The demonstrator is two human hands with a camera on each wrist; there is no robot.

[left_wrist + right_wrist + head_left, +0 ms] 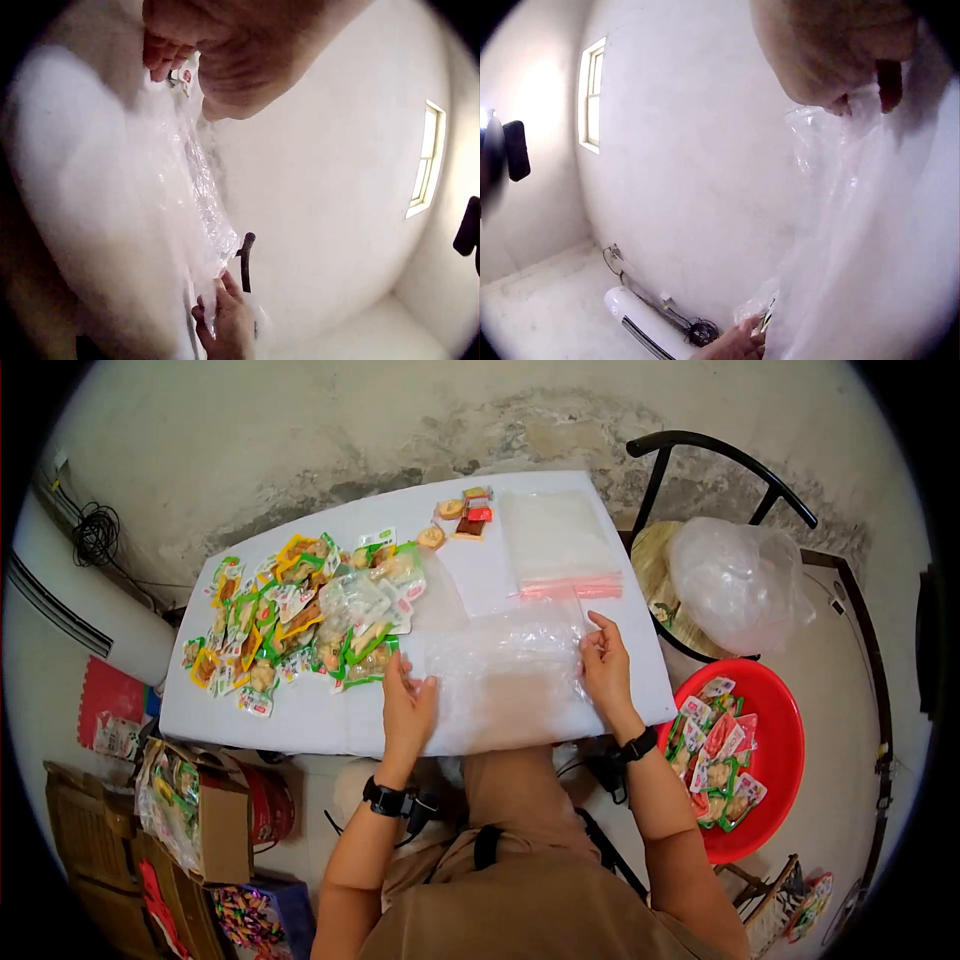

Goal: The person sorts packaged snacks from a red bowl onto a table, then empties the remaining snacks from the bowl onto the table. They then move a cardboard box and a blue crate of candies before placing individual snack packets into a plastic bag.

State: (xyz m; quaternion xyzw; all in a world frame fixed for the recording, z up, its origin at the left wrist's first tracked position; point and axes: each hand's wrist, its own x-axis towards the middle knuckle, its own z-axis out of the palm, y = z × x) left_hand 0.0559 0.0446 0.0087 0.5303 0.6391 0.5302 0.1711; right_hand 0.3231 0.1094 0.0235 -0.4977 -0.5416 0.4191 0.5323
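A clear plastic bag (500, 665) lies across the front of the white-covered table, between the two hands. My right hand (606, 672) pinches its right edge between thumb and fingers; the right wrist view shows the film (840, 157) hanging from the fingertips. At the bag's left side is my left hand (408, 712), its thumb apart from the fingers. In the left wrist view the left hand (225, 52) has a gap between thumb and fingers, near a packet (184, 77). A pile of small snack packets (290, 615) in green and yellow wrappers lies just left of the bag.
A stack of flat clear bags (562, 535) with pink edges lies at the back right, beside a few small wrapped pieces (470, 525). On the floor to the right stands a red basin (785, 760) of packets, near a chair (775, 485). A cardboard box (225, 835) sits lower left.
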